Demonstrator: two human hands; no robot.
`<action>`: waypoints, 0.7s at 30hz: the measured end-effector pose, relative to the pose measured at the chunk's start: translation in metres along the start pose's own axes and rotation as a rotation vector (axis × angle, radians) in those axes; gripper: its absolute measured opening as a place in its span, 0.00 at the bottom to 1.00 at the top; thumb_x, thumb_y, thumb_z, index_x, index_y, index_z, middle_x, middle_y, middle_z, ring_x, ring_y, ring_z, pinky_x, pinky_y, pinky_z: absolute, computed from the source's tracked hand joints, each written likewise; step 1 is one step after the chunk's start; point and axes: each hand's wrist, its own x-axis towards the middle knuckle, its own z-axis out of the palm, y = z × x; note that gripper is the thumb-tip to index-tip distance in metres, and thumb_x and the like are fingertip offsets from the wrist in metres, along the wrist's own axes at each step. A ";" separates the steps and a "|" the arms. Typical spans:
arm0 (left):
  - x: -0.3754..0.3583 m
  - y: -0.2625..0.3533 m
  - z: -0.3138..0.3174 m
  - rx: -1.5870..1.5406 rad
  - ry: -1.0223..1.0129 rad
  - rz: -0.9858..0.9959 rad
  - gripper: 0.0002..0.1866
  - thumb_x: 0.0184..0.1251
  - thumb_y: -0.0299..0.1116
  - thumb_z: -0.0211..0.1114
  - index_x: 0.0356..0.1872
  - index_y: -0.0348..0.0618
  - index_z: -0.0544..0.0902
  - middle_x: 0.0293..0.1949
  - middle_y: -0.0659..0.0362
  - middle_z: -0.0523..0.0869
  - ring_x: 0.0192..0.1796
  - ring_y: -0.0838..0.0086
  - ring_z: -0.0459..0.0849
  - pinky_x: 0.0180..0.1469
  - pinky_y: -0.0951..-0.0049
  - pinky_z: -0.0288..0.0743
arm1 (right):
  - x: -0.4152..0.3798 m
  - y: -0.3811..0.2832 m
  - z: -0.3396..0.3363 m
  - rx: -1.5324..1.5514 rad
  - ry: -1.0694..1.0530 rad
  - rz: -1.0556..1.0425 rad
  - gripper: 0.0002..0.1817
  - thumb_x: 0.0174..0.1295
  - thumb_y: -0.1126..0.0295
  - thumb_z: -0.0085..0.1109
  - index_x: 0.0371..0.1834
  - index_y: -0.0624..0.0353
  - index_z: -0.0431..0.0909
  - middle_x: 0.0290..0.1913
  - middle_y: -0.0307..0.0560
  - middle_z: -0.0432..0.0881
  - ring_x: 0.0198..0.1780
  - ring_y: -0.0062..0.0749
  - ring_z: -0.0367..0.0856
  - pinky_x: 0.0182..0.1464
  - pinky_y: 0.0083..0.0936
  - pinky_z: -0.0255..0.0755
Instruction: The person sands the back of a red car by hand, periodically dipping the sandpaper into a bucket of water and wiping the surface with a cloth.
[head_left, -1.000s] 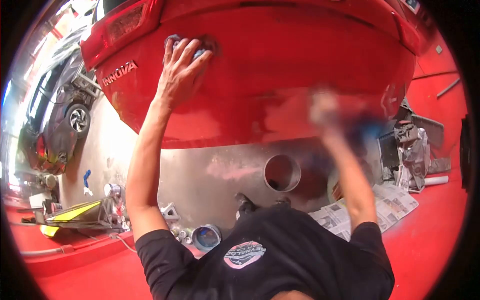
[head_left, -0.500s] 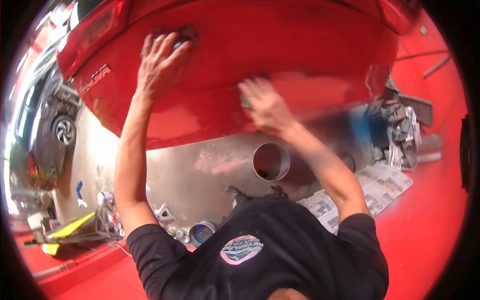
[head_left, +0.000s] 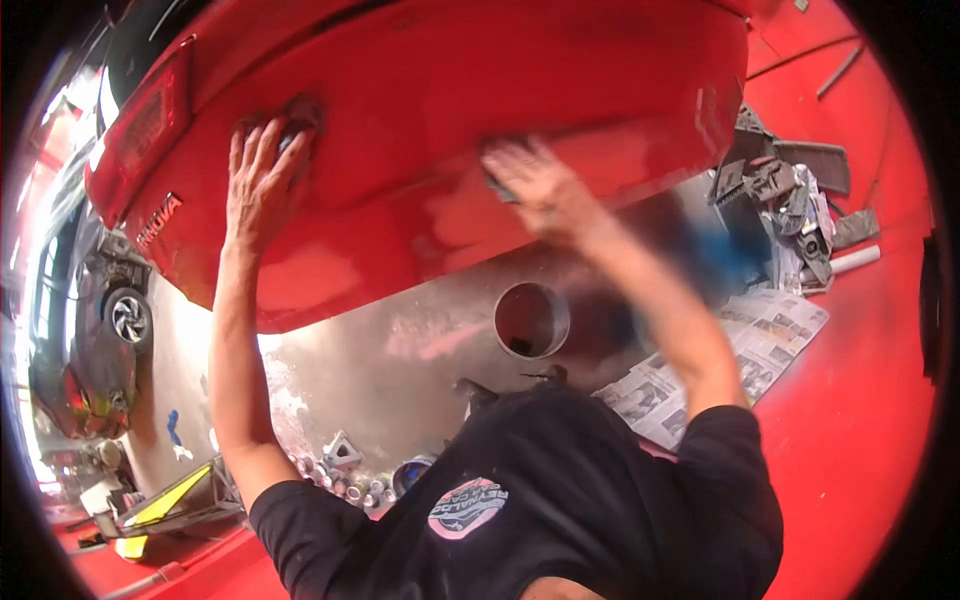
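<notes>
The left hand is pressing a dark cloth flat, fingers spread, against the red car panel. The right hand, blurred, is gripping a dark pad on the panel's lower part.

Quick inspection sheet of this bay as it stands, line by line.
Surface: red car panel, glossy, with dull patches.
Job's things: dark cloth under left hand; small dark pad under right hand, blurred.
Clutter: newspapers on floor; cans; round hole in grey floor.
Grippers: left hand flat on panel; right hand pressed on panel, blurred.
Cables: hose at lower left.
Surroundings: grey car left; parts pile right.
</notes>
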 end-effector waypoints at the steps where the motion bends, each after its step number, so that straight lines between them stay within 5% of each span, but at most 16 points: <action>1: -0.002 0.001 -0.004 -0.001 0.008 0.021 0.25 0.63 0.29 0.73 0.64 0.53 0.86 0.67 0.47 0.80 0.70 0.49 0.78 0.80 0.38 0.64 | -0.019 0.032 -0.012 -0.050 -0.037 0.023 0.28 0.70 0.65 0.61 0.72 0.64 0.79 0.73 0.58 0.81 0.76 0.50 0.78 0.83 0.56 0.61; 4: -0.008 -0.002 -0.007 0.019 0.015 0.005 0.25 0.62 0.29 0.73 0.63 0.52 0.86 0.67 0.47 0.81 0.69 0.48 0.78 0.79 0.38 0.64 | -0.075 0.137 -0.061 -0.231 -0.086 0.184 0.25 0.73 0.66 0.59 0.70 0.65 0.80 0.71 0.62 0.82 0.74 0.55 0.78 0.81 0.57 0.64; 7: -0.003 0.006 -0.004 -0.029 -0.034 -0.042 0.25 0.59 0.28 0.74 0.61 0.50 0.88 0.69 0.47 0.78 0.71 0.47 0.76 0.79 0.39 0.65 | -0.072 0.110 -0.007 -0.207 0.092 0.159 0.25 0.72 0.68 0.59 0.71 0.65 0.79 0.71 0.66 0.81 0.74 0.60 0.78 0.81 0.57 0.65; 12: 0.007 0.006 -0.008 -0.096 -0.108 -0.034 0.26 0.61 0.31 0.74 0.63 0.55 0.86 0.69 0.48 0.80 0.72 0.49 0.77 0.81 0.37 0.62 | 0.055 -0.079 0.041 0.190 0.028 -0.062 0.35 0.65 0.67 0.64 0.77 0.66 0.74 0.76 0.65 0.77 0.77 0.59 0.75 0.84 0.52 0.62; 16: -0.008 -0.021 -0.025 0.032 -0.166 0.049 0.27 0.63 0.33 0.75 0.65 0.58 0.84 0.72 0.52 0.79 0.75 0.51 0.74 0.82 0.38 0.60 | 0.033 0.007 0.007 0.057 -0.177 -0.204 0.37 0.63 0.66 0.67 0.77 0.67 0.73 0.77 0.62 0.77 0.80 0.53 0.73 0.85 0.54 0.59; 18: -0.019 -0.022 -0.040 0.130 -0.178 -0.013 0.25 0.65 0.34 0.74 0.65 0.57 0.84 0.71 0.55 0.80 0.76 0.53 0.75 0.83 0.39 0.59 | 0.007 0.037 0.015 -0.053 -0.060 -0.193 0.38 0.60 0.71 0.63 0.78 0.67 0.73 0.77 0.62 0.77 0.81 0.55 0.72 0.85 0.55 0.57; 20: -0.023 -0.027 -0.036 0.091 -0.070 -0.016 0.23 0.66 0.33 0.74 0.62 0.55 0.85 0.70 0.55 0.81 0.74 0.53 0.77 0.81 0.42 0.65 | 0.014 -0.003 0.048 -0.034 0.027 -0.123 0.40 0.56 0.74 0.61 0.78 0.66 0.73 0.76 0.64 0.77 0.80 0.57 0.72 0.85 0.56 0.57; 21: -0.020 -0.025 -0.032 0.073 -0.161 -0.064 0.26 0.71 0.36 0.72 0.71 0.60 0.82 0.74 0.56 0.79 0.79 0.53 0.72 0.84 0.32 0.53 | 0.033 -0.039 0.058 0.053 -0.017 -0.081 0.41 0.55 0.75 0.60 0.79 0.66 0.72 0.77 0.65 0.75 0.81 0.57 0.71 0.86 0.54 0.58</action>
